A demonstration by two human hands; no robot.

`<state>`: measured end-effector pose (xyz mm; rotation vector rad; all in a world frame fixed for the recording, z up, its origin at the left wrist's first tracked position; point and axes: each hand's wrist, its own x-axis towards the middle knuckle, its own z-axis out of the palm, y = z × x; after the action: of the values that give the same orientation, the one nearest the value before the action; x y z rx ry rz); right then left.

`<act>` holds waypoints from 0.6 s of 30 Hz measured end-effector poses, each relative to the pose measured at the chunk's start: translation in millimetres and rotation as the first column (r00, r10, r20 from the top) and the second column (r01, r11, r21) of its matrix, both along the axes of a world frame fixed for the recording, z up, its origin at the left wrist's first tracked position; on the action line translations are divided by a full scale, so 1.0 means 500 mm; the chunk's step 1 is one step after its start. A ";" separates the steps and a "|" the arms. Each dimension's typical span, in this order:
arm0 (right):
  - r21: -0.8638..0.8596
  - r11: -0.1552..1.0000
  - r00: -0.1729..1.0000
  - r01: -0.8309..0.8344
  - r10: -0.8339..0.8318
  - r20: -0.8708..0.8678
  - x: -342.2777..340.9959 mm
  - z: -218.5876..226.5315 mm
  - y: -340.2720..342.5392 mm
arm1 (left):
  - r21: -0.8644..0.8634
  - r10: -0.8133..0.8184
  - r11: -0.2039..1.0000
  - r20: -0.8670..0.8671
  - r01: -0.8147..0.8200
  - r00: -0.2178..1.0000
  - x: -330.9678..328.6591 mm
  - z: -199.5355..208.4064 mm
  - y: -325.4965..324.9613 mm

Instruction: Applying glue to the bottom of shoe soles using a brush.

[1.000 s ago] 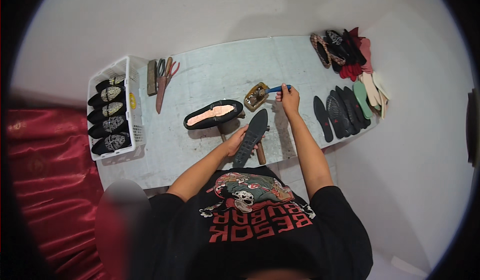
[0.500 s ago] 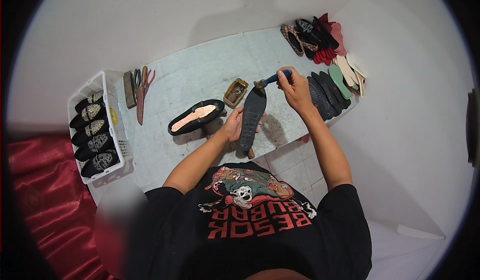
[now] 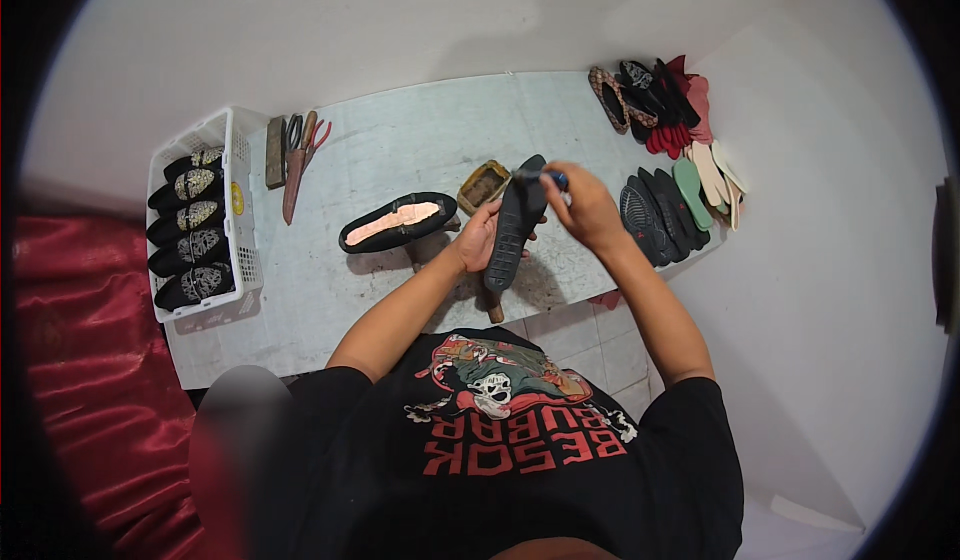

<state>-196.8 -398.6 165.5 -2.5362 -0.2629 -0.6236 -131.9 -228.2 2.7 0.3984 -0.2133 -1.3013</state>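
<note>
1. Left hand (image 3: pixel 478 242) wrapped round the edge of a black shoe sole (image 3: pixel 512 225), holding it tilted above the near edge of the pale table (image 3: pixel 400 140).
2. Right hand (image 3: pixel 585 205) pinched shut on a small blue-handled brush (image 3: pixel 545 174), tip touching the sole's upper end.
3. Best bet by the look of it: thin, even strokes along the sole, steady grip underneath, no drips onto the table.
4. Small open tin (image 3: pixel 483 186) just beside the sole, handy for reloading.
5. Black shoe with pink lining (image 3: pixel 397 223) propped left of the hands; more dark soles (image 3: pixel 655 215) stacked to the right.
</note>
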 end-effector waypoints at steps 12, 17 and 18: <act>0.070 0.997 0.999 0.028 -0.030 0.033 0.015 0.012 0.027 | -0.050 0.029 0.998 -0.032 -0.031 0.999 0.000 0.006 0.018; 0.097 0.988 0.990 0.124 -0.130 0.062 0.012 0.006 0.033 | -0.033 0.040 0.999 0.002 -0.040 0.999 -0.004 0.019 0.010; 0.231 0.953 0.966 0.194 -0.144 -0.215 -0.009 0.009 0.062 | -0.032 0.059 0.998 -0.050 -0.060 0.997 -0.001 0.016 0.016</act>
<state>-201.4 -367.4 170.2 -2.3657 0.1007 -0.4344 -132.5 -220.2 10.8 0.3412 -0.1806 -1.2458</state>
